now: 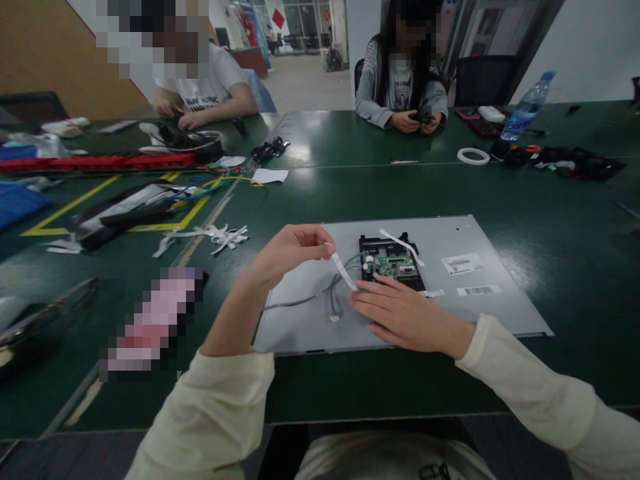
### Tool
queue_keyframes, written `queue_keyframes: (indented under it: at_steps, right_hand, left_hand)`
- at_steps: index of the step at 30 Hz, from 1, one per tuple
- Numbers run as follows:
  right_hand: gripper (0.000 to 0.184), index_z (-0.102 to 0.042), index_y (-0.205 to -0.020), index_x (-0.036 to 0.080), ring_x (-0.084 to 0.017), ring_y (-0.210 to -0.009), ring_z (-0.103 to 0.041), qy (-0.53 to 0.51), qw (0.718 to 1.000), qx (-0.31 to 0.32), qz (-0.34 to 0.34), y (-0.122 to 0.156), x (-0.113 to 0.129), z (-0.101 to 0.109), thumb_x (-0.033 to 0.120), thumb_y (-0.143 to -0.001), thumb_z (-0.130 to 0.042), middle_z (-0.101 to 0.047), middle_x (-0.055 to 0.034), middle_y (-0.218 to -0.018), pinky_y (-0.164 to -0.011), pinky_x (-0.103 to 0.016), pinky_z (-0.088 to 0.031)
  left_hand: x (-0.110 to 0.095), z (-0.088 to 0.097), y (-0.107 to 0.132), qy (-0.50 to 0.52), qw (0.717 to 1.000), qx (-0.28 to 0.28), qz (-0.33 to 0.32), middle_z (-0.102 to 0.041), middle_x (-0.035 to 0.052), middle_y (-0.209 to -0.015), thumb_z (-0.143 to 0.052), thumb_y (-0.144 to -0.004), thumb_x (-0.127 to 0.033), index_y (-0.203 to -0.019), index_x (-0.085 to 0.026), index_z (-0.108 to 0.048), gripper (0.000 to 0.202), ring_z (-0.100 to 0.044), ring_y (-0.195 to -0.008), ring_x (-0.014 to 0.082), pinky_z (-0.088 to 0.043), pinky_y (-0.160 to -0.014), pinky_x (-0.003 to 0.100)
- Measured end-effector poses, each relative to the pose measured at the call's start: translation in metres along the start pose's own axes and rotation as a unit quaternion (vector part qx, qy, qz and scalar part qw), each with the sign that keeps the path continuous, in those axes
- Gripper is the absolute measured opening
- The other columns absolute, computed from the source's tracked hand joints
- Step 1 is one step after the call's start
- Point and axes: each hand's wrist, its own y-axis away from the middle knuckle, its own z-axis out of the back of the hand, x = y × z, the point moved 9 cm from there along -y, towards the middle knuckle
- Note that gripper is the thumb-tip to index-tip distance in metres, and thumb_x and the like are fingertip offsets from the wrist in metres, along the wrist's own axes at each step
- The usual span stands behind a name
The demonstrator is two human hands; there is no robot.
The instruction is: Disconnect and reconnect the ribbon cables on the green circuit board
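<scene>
A flat grey metal panel (480, 253) lies on the table before me, carrying a black-framed green circuit board (395, 265) and two labels. My left hand (295, 250) pinches the upper end of a white tape strip (343, 270) above the panel. The strip's lower end meets the fingertips of my right hand (405, 313), which rests palm down with fingers stretched, partly covering the board's lower edge. Grey cables (320, 293) run from the board to the left, one ending in a small white connector. Another white strip (403, 245) crosses the board's top.
Torn white strips (220, 237) lie left of the panel beside a pixelated pink object (155, 323). A tape roll (473, 156) and a water bottle (527, 110) stand at the back right. Two people sit across the table, their hands on small dark items. Wires and black parts (130, 207) occupy the left.
</scene>
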Motion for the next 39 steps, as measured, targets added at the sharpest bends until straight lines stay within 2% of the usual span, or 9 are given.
queue_keyframes:
  at_steps: [5, 11, 22, 29, 31, 33, 36, 39]
  right_hand:
    - [0.042, -0.046, -0.135, 0.014, -0.018, -0.136, -0.031, -0.009, 1.0, -0.017, 0.018, -0.001, 0.006, 0.004, 0.023, -0.094, -0.039, -0.047, -0.0081, -0.139, -0.114, -0.042, -0.024]
    - [0.042, -0.046, -0.134, 0.013, -0.018, -0.136, -0.031, -0.01, 1.0, -0.015, 0.017, -0.001, 0.005, 0.002, 0.023, -0.093, -0.041, -0.048, -0.0082, -0.139, -0.114, -0.042, -0.024]
    - [0.044, -0.044, -0.136, 0.014, -0.018, -0.137, -0.029, -0.006, 1.0, 0.005, 0.003, -0.001, 0.001, -0.004, 0.028, -0.094, -0.039, -0.044, -0.0083, -0.142, -0.115, -0.044, -0.021]
    - [0.044, -0.045, -0.135, 0.015, -0.018, -0.136, -0.031, -0.009, 1.0, 0.002, -0.001, -0.002, 0.0, -0.005, 0.027, -0.093, -0.042, -0.046, -0.0085, -0.14, -0.114, -0.044, -0.023]
    - [0.044, -0.045, -0.135, 0.015, -0.018, -0.136, -0.031, -0.008, 1.0, 0.003, -0.003, -0.002, 0.0, -0.005, 0.028, -0.093, -0.042, -0.046, -0.0082, -0.14, -0.114, -0.044, -0.022]
    - [0.044, -0.045, -0.135, 0.016, -0.019, -0.136, -0.031, -0.008, 1.0, 0.004, -0.005, -0.002, 0.0, -0.005, 0.029, -0.093, -0.041, -0.046, -0.0079, -0.141, -0.114, -0.044, -0.022]
    - [0.044, -0.043, -0.136, 0.016, -0.019, -0.136, -0.03, -0.009, 1.0, 0.007, -0.004, -0.002, 0.0, -0.005, 0.029, -0.094, -0.04, -0.045, -0.0073, -0.141, -0.115, -0.044, -0.021]
    - [0.044, -0.043, -0.136, 0.015, -0.019, -0.136, -0.03, -0.008, 1.0, 0.012, -0.006, -0.001, 0.0, -0.006, 0.03, -0.095, -0.038, -0.045, -0.0072, -0.142, -0.115, -0.043, -0.021]
  left_hand:
    - [0.016, -0.002, -0.006, -0.021, 1.0, 0.001, 0.017, -0.061, 0.0004, -0.075, -0.065, -0.072, -0.038, -0.081, -0.015, -0.061, 0.025, -0.056, -0.07, 0.0109, -0.045, -0.066, 0.024]
    - [0.017, -0.013, -0.01, -0.028, 0.999, 0.016, -0.011, -0.062, 0.0008, -0.079, -0.066, -0.068, -0.03, -0.084, -0.015, -0.059, 0.023, -0.058, -0.074, 0.0119, -0.047, -0.074, 0.028]
    - [0.026, -0.02, -0.015, -0.186, 0.982, 0.013, -0.03, -0.062, 0.0013, -0.084, -0.065, -0.063, -0.023, -0.093, -0.018, -0.056, 0.032, -0.06, -0.079, 0.0164, -0.048, -0.071, 0.028]
    - [0.018, -0.028, -0.011, -0.317, 0.944, 0.026, -0.089, -0.059, 0.0046, -0.097, -0.064, -0.068, -0.029, -0.101, -0.019, -0.055, 0.035, -0.056, -0.091, 0.0201, -0.044, -0.083, 0.033]
    - [0.017, -0.029, -0.01, -0.347, 0.93, 0.024, -0.12, -0.056, 0.0075, -0.108, -0.065, -0.07, -0.034, -0.108, -0.019, -0.054, 0.042, -0.053, -0.102, 0.0228, -0.041, -0.092, 0.036]
    - [0.02, -0.025, -0.01, -0.377, 0.917, 0.01, -0.133, -0.051, 0.0115, -0.122, -0.065, -0.07, -0.04, -0.121, -0.018, -0.048, 0.058, -0.046, -0.116, 0.0268, -0.036, -0.1, 0.039]
    - [0.032, -0.017, -0.013, -0.418, 0.902, -0.013, -0.104, -0.039, 0.0168, -0.139, -0.065, -0.07, -0.05, -0.139, -0.017, -0.031, 0.084, -0.035, -0.129, 0.0323, -0.028, -0.105, 0.045]
    - [0.04, -0.015, -0.016, -0.425, 0.901, -0.006, -0.084, -0.033, 0.019, -0.144, -0.063, -0.07, -0.056, -0.143, -0.015, -0.022, 0.093, -0.031, -0.133, 0.0336, -0.026, -0.107, 0.047]
